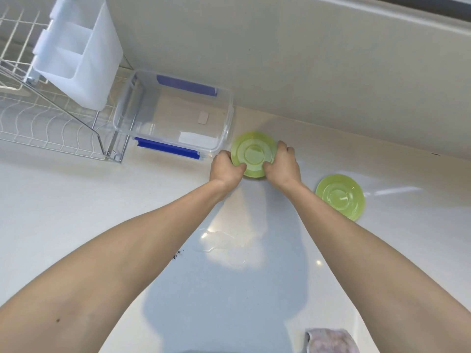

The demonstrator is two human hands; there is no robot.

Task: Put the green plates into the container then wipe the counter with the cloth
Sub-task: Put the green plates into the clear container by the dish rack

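Observation:
A green plate (252,151) sits just right of the clear container (173,115), which has blue clips and nothing inside. My left hand (225,168) grips the plate's left rim and my right hand (283,163) grips its right rim, thumbs on top. Whether the plate is lifted off the counter I cannot tell. A second green plate (340,196) lies on the counter to the right, untouched. The cloth (328,341) lies at the bottom edge, partly cut off.
A white wire dish rack (46,123) with a white plastic cutlery holder (76,52) stands at the left, next to the container. A small water puddle (224,243) and dark crumbs (177,254) lie on the white counter (76,200). The wall runs behind.

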